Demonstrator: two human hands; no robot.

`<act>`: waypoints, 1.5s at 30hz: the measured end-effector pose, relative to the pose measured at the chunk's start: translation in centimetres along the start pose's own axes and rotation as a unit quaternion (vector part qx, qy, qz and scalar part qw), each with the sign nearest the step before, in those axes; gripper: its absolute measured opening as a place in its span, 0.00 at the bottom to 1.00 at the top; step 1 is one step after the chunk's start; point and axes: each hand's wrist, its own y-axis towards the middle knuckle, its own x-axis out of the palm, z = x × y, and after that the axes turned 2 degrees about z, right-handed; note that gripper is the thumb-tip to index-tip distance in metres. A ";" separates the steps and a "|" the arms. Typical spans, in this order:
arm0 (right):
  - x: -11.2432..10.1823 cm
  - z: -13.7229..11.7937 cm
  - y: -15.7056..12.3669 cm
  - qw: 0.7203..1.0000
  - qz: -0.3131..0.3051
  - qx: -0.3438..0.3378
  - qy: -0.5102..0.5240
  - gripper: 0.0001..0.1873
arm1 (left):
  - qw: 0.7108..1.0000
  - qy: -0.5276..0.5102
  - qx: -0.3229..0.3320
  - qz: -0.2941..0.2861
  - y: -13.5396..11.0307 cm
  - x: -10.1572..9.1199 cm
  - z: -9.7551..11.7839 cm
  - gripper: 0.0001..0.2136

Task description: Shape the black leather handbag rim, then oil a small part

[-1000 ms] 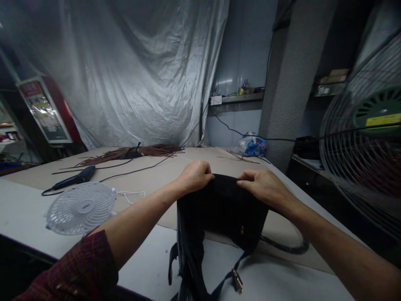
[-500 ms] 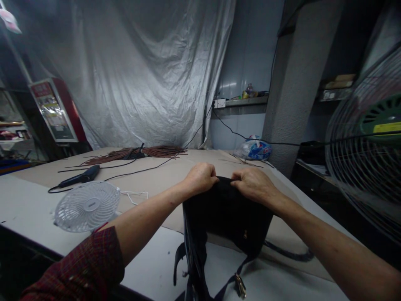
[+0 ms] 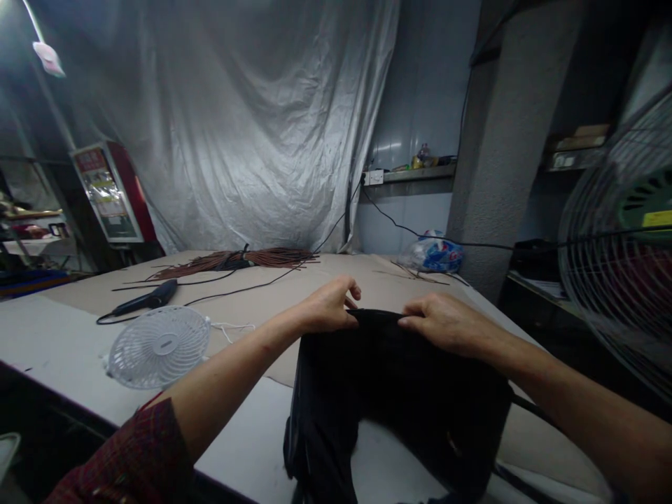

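A black bag (image 3: 414, 378) stands tilted over the near part of the table, its upper edge turned up toward me. At the left of that edge is my left hand (image 3: 330, 306), thumb against the rim and forefinger lifted a little off it. My right hand (image 3: 446, 322) pinches the same edge further right, between thumb and bent fingers. A short stretch of rim shows between both hands. Dark straps hang at the bag's lower left, and a small metal zip pull (image 3: 453, 444) is blurred on its dark side.
Left on the table (image 3: 239, 434) lie a white fan (image 3: 160, 346) and a dark corded tool (image 3: 150, 297). Behind are a bundle of brown strips (image 3: 262, 257), a black cable and a blue-white plastic bag (image 3: 438, 253). A large caged fan (image 3: 619, 245) stands at right.
The black bag has come closer and tipped, its dark side now filling more of the view. My hands sit slightly lower and further apart; the left forefinger has lifted. The view has shifted a little.
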 end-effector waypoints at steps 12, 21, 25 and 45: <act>0.8 2.1 -1.3 0.996 0.012 0.030 0.082 0.12 | 0.994 0.102 0.030 0.038 -0.7 0.6 2.5 0.06; 0.7 1.5 -1.5 0.993 -0.003 0.040 0.107 0.11 | 0.991 0.119 0.023 0.053 -0.9 0.4 2.4 0.03; 0.4 1.0 -1.5 0.993 -0.002 0.055 0.101 0.10 | 0.987 0.147 0.013 0.059 -0.8 0.4 2.5 0.02; 0.5 -2.2 1.8 0.991 -0.014 0.043 0.122 0.04 | 0.985 0.156 0.022 0.066 -0.6 0.2 1.7 0.02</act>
